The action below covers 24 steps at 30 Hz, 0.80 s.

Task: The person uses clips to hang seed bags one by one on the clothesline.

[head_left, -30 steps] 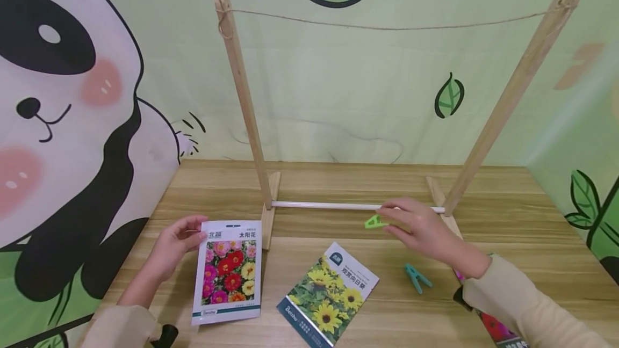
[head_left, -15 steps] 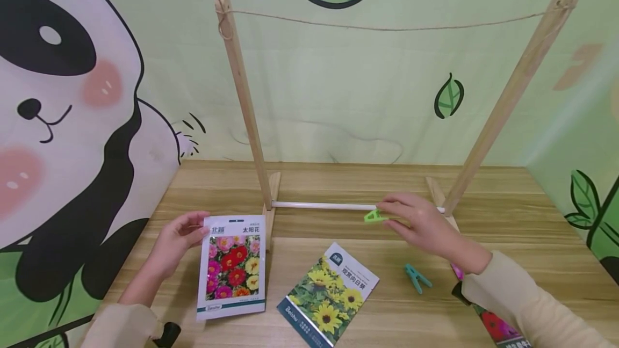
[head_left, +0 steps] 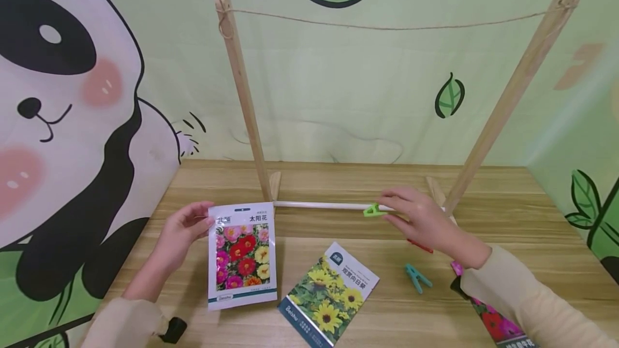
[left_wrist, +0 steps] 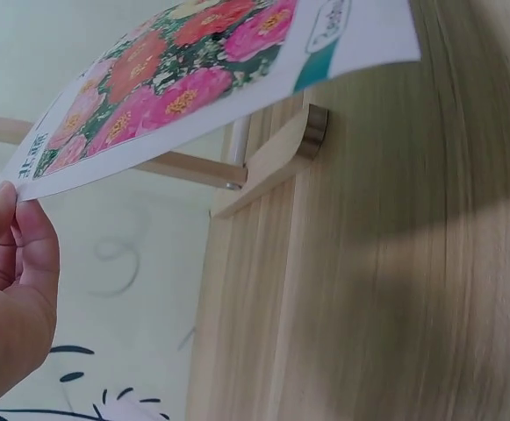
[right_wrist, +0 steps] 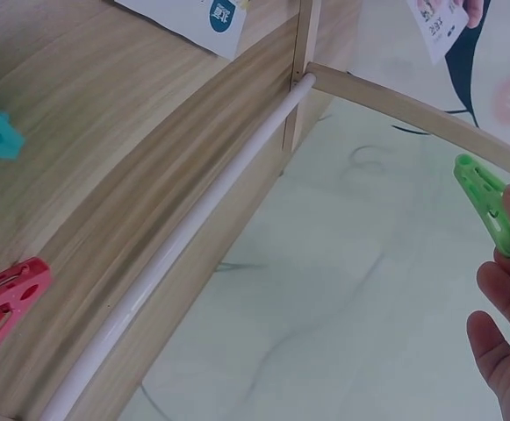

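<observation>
My left hand point(head_left: 181, 232) pinches a flower seed packet point(head_left: 244, 256) at its upper left edge, holding it raised off the table, its picture of pink, red and yellow blooms facing me. In the left wrist view the thumb and fingers meet at the corner of that packet point(left_wrist: 180, 88). Between thumb and fingertips, my right hand point(head_left: 425, 224) grips a green clothespin point(right_wrist: 485, 203) in front of the white rod point(head_left: 324, 205). A red clothespin point(right_wrist: 10, 303) lies on the table, mostly covered by the right hand in the head view. Nearer me lies a teal clothespin point(head_left: 417, 278).
A sunflower seed packet point(head_left: 333, 294) lies flat in front. Another packet point(head_left: 498, 321) is partly under the right forearm. Two wooden posts, the left post point(head_left: 244, 101) and right post point(head_left: 512, 101), carry a twine line point(head_left: 387, 28) across the back.
The left hand has lifted the seed packet up and to the right. The right hand has risen slightly with the green clothespin, uncovering a bit of the red one.
</observation>
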Tool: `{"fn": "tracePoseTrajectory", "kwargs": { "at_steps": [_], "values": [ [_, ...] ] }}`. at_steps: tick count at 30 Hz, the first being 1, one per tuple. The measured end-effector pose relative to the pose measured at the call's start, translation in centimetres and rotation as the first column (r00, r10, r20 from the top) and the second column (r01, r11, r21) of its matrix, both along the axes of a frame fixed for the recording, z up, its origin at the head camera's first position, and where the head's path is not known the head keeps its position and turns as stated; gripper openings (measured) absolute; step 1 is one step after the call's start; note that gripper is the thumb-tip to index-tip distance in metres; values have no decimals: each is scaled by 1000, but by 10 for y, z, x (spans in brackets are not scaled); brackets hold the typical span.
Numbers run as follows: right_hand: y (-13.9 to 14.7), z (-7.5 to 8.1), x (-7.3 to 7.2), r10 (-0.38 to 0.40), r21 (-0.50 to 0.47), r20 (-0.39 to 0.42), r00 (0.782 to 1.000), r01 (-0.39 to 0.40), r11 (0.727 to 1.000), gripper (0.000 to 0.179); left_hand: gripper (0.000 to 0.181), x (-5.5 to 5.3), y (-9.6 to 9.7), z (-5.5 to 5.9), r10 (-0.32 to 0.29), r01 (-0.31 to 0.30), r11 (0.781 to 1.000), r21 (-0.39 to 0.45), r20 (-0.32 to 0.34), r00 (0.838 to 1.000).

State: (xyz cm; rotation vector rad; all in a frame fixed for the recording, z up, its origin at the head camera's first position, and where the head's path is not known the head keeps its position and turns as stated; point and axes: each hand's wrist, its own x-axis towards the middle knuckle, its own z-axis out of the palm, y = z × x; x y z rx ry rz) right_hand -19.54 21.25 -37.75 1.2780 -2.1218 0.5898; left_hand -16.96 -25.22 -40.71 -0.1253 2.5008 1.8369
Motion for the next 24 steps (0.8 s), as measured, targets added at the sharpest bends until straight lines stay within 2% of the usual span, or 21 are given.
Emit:
{"fn": "tracePoseTrajectory", "kwargs": {
  "at_steps": [1,2,4,6,14,24],
  "values": [
    [0,0,0,-3,1,2,1000,3,1000,19,41,0,1,1,0,0,1000,7,-9,1000],
    [-1,0,-1,-8,3,3,1000,8,1000,21,40,-1,3,1,4,-4,1000,18,-15,1000],
    [-1,1,-1,-16,9,8,1000,16,1000,40,39,-1,5,2,8,-7,999,34,-26,1000],
    [-2,2,-1,-26,15,12,1000,25,1000,48,39,-2,8,3,9,-7,999,45,-36,999],
    [-4,6,-1,-30,27,25,999,29,999,46,39,-6,15,5,1,2,998,67,-41,999],
    [-9,10,-5,-13,17,5,1000,13,1000,49,37,-11,23,15,-18,21,998,54,-53,998]
  ]
}}
